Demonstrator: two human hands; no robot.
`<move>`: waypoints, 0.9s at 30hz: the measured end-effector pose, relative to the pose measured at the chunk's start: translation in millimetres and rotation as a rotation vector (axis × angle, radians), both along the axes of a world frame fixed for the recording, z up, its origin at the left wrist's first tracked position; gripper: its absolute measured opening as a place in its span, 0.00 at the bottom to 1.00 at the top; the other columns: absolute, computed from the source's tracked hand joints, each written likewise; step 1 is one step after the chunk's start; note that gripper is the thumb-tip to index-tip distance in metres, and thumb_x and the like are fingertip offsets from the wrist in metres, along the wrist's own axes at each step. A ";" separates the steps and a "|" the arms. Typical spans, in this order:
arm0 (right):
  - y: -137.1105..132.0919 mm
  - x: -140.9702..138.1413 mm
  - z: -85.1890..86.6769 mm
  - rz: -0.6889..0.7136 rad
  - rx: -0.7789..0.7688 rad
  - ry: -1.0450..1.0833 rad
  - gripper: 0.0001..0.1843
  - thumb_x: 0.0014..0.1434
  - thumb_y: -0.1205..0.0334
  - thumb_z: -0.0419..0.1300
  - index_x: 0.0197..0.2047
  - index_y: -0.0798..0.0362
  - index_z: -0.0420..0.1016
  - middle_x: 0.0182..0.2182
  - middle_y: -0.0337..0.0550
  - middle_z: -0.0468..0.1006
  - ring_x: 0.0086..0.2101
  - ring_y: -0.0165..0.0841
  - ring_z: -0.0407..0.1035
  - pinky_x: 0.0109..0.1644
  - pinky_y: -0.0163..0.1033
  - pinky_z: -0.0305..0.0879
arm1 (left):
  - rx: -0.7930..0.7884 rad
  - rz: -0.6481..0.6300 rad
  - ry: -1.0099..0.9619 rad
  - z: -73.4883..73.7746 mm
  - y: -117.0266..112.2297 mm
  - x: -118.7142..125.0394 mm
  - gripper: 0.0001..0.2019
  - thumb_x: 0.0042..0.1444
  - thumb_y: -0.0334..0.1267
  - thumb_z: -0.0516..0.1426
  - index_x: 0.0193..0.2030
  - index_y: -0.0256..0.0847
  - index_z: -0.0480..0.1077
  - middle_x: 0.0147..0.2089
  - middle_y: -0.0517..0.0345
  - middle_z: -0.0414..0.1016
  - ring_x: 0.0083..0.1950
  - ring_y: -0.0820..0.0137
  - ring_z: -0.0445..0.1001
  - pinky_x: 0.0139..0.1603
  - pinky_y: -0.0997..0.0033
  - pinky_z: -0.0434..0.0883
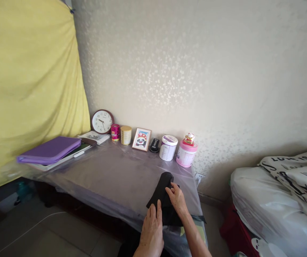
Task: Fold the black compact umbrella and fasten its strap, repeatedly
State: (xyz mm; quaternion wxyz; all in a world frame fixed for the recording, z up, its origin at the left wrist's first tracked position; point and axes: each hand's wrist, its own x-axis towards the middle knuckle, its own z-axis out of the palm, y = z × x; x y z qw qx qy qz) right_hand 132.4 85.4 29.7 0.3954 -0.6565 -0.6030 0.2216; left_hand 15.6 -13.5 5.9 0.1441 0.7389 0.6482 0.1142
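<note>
A black piece of cloth (162,191) lies on the near right corner of the plastic-covered table (116,171). My left hand (151,232) rests with its fingers stretched flat on the cloth's near edge. My right hand (177,200) lies on the cloth's right side, its fingers curled and pinching the fabric near the fold. The cloth's far end humps up from the table.
Along the wall stand a round clock (102,121), two small tins (120,134), a framed panda picture (141,139), a white tub (167,147) and a pink tub (186,153). A purple folder (50,150) lies at the table's left. Stacked bedding (279,200) is on the right.
</note>
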 end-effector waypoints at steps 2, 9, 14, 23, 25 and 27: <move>3.0 -2.9 -1.4 -0.003 0.005 -0.042 0.22 0.51 0.57 0.52 0.47 0.61 0.69 0.22 0.41 0.74 0.25 0.34 0.68 0.29 0.35 0.60 | 0.009 -0.002 -0.004 -2.6 1.3 0.2 0.43 0.42 0.19 0.50 0.65 0.36 0.34 0.66 0.41 0.47 0.64 0.59 0.51 0.61 0.62 0.54; 11.1 -7.0 -6.0 0.038 -0.038 -0.140 0.21 0.52 0.59 0.53 0.47 0.61 0.69 0.25 0.43 0.75 0.29 0.34 0.70 0.31 0.34 0.60 | -0.029 -0.011 -0.005 -0.4 1.7 -1.4 0.44 0.42 0.20 0.51 0.65 0.36 0.34 0.66 0.41 0.46 0.64 0.59 0.50 0.62 0.62 0.53; 13.7 -8.4 -8.2 0.108 -0.092 -0.057 0.23 0.54 0.58 0.51 0.50 0.62 0.64 0.22 0.39 0.72 0.22 0.31 0.67 0.26 0.34 0.60 | 0.008 -0.019 0.004 -3.2 3.5 -3.3 0.40 0.45 0.21 0.48 0.65 0.35 0.36 0.66 0.42 0.47 0.64 0.61 0.51 0.61 0.64 0.54; 4.7 -16.1 1.9 0.282 -0.129 0.158 0.23 0.58 0.51 0.45 0.49 0.58 0.63 0.22 0.37 0.74 0.16 0.26 0.63 0.21 0.31 0.59 | 0.061 -0.017 -0.003 -19.9 8.4 -5.3 0.35 0.46 0.24 0.47 0.64 0.33 0.46 0.66 0.45 0.47 0.65 0.62 0.50 0.62 0.64 0.53; 5.5 -18.3 3.0 0.333 -0.127 0.137 0.20 0.58 0.52 0.45 0.46 0.56 0.65 0.24 0.38 0.76 0.16 0.24 0.62 0.22 0.30 0.58 | 0.066 -0.010 0.004 -17.0 7.2 -6.7 0.34 0.47 0.24 0.45 0.64 0.31 0.45 0.66 0.45 0.48 0.64 0.64 0.51 0.61 0.66 0.54; 7.3 -19.9 3.2 0.358 -0.127 0.108 0.18 0.58 0.54 0.45 0.43 0.55 0.67 0.25 0.37 0.77 0.16 0.23 0.62 0.23 0.30 0.58 | 0.071 -0.006 0.015 -11.8 4.5 -9.0 0.33 0.48 0.23 0.44 0.64 0.30 0.45 0.65 0.44 0.50 0.64 0.66 0.53 0.61 0.67 0.55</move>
